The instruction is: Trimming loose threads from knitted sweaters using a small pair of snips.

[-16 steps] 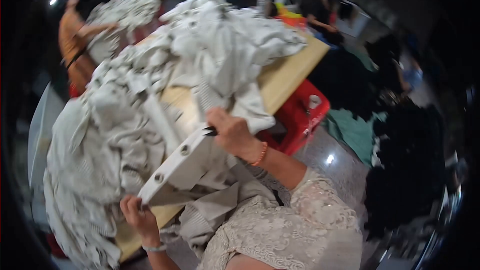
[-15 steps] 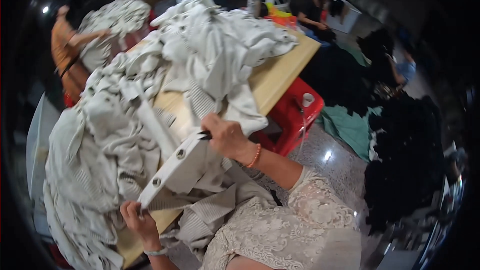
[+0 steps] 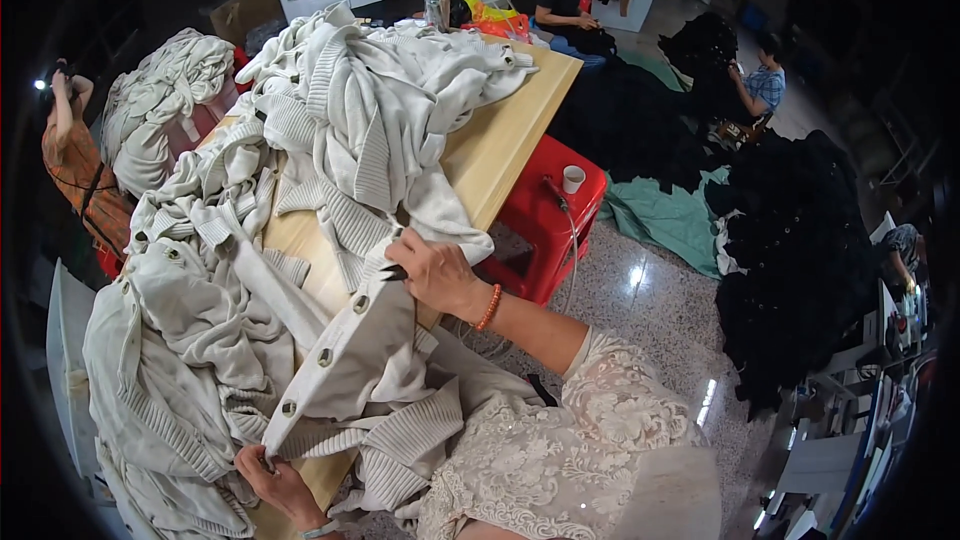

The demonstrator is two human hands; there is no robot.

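We see the cardigan placket [image 3: 343, 329] slanting up rightward, left grip [image 3: 280, 488] and right grip [image 3: 435, 273] pinching its ends, bare desk [image 3: 512, 138] beyond.

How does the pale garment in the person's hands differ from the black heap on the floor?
The pale garment is off-white; the black heap is very dark. The garment's button-lined edge runs straight between the left hand and right hand; the heap lies loosely piled. The heap also sprawls wider than the garment. Both look like soft cloth.

No readable lettering, numbers, labels or signs anywhere in the head view.
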